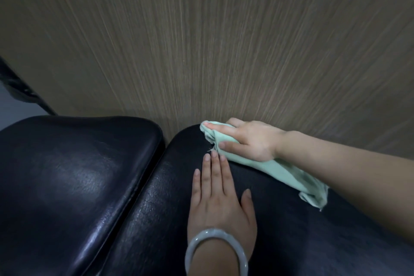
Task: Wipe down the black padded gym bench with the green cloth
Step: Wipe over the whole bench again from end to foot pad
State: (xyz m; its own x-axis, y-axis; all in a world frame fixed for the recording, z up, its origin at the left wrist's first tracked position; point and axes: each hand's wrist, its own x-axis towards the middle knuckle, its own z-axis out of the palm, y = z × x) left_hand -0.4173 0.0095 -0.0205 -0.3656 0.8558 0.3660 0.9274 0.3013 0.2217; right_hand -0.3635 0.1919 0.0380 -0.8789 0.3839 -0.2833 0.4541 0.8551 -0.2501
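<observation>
Head view only: right hand (251,141) comes in from the right edge, fingers curled over and thumb under a bunched green cloth (277,170), gripping it and pressing it onto the far end of the bench (156,219), at centre right of the frame. Cloth's loose tail trails back under the forearm toward lower right, lying on the pad. Left hand (220,197) sits flat at lower centre, fingers straight and together, holding nothing, palm resting on the pad just beside the cloth hand; fingertips nearly touch the cloth edge, contact cannot be told. Pale bangle (215,251) on that wrist. Bench pad fills the lower centre and right; second black pad (67,175) at lower left, narrow gap between the two. Wood-grain panel (201,40) fills the upper frame, right behind the pad end. Step in hand, as a guess: wiping the rounded far end. To do it well: keep the cloth flat under the palm, not balled up, sweep in overlapping passes back toward the body, follow the curved rim and the seam by the gap, keep the left hand braced but out of the wipe path, and tuck in the tail so it does not drag. Most of the pad likely still to do. Containers: none visible, nothing held in anything.
</observation>
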